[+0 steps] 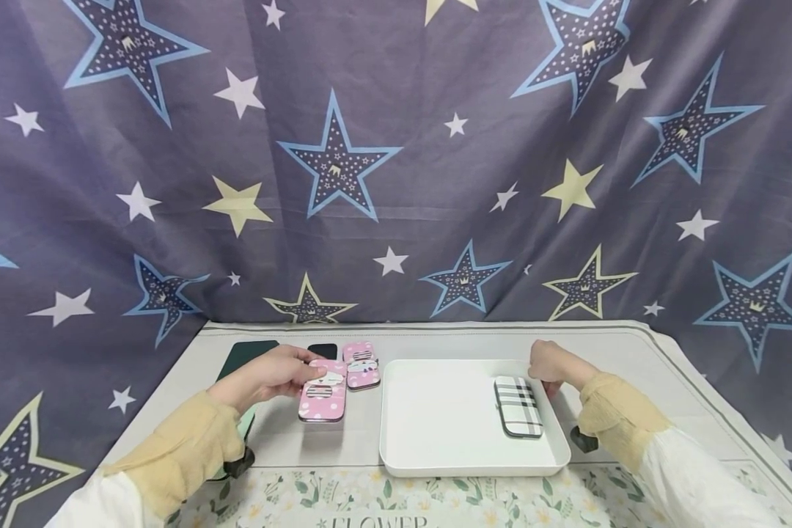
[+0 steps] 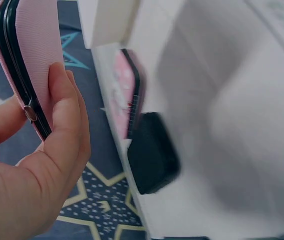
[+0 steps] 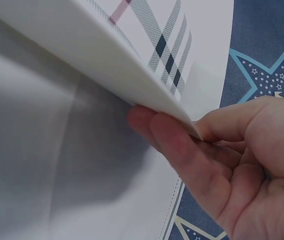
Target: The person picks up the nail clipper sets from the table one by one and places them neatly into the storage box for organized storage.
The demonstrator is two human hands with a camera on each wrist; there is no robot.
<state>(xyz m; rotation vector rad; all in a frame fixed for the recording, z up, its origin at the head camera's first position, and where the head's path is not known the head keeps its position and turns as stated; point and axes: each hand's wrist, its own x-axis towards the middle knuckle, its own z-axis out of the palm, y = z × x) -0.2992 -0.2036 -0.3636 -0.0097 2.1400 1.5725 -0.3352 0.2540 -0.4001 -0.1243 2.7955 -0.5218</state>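
My left hand (image 1: 279,375) grips a pink polka-dot clasp case (image 1: 323,402) by its upper part, thumb on the front. The left wrist view shows its black frame and round metal clasp (image 2: 30,113) from the side. A second pink case (image 1: 361,365) and a black case (image 1: 322,350) lie on the table behind it. My right hand (image 1: 559,364) pinches the right wall of a white tray (image 1: 435,418), thumb inside and fingers outside in the right wrist view. In the tray's right part lies a black-and-white plaid case (image 1: 518,408).
A dark green flat item (image 1: 246,356) lies at the table's left, partly hidden by the left arm. Floral cloth (image 1: 290,491) covers the front of the table. A starry curtain (image 1: 422,183) hangs along the back edge.
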